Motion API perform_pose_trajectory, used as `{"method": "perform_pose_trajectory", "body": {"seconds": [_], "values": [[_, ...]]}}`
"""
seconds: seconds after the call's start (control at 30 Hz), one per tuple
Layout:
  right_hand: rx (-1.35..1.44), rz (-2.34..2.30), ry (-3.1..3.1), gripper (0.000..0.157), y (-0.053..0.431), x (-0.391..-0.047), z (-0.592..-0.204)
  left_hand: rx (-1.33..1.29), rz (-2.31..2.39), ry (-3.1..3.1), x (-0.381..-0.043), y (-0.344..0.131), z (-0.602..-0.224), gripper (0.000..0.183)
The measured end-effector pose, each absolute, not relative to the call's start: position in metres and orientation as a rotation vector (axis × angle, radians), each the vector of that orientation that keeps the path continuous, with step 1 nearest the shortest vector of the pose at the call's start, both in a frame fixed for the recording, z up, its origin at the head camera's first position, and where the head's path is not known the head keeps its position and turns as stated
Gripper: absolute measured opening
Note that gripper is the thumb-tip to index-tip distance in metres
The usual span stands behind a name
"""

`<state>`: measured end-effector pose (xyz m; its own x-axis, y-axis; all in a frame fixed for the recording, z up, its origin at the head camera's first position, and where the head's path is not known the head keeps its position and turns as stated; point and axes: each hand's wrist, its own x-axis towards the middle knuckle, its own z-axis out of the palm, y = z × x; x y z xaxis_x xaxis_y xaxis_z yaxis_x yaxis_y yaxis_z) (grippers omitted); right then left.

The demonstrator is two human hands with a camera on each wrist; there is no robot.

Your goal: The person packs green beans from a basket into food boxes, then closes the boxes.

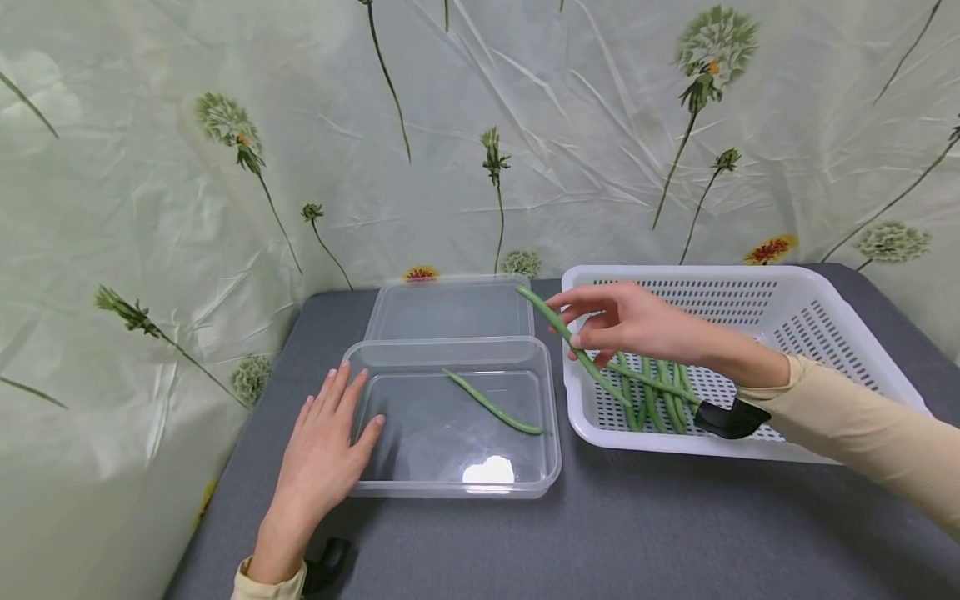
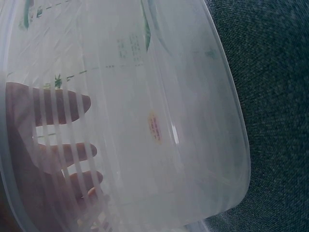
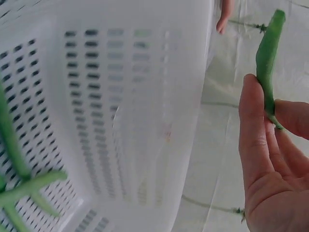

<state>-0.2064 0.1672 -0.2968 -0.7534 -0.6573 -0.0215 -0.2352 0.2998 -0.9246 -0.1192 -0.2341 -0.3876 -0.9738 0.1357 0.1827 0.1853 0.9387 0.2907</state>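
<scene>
My right hand [image 1: 633,321] pinches a green bean [image 1: 542,308] between thumb and fingers, above the left rim of a white slotted basket [image 1: 750,454]. In the right wrist view the held green bean [image 3: 269,50] points up from the fingertips. Several more green beans [image 1: 648,392] lie in the basket below this hand. A single green bean [image 1: 491,402] lies slantwise in a clear plastic container [image 1: 420,454]. At that container's left rim rests my left hand [image 1: 322,446], fingers extended. Its fingers [image 2: 60,106] show through the clear wall in the left wrist view.
Behind the container lies a clear flat lid [image 1: 450,308]. Basket and container stand side by side on a dark grey tabletop [image 1: 525,550], with a narrow gap between them. A flower-printed sheet [image 1: 420,192] hangs along the back and left.
</scene>
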Motion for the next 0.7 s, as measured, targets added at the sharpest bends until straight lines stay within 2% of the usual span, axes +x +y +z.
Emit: {"method": "perform_pose_trajectory", "body": {"seconds": [0.7], "values": [[-0.854,-1.352,1.962,0.054,0.098,-0.199,-0.304,-0.244,-0.452,-2.924,-0.118,-0.233,-0.388,0.066]]}}
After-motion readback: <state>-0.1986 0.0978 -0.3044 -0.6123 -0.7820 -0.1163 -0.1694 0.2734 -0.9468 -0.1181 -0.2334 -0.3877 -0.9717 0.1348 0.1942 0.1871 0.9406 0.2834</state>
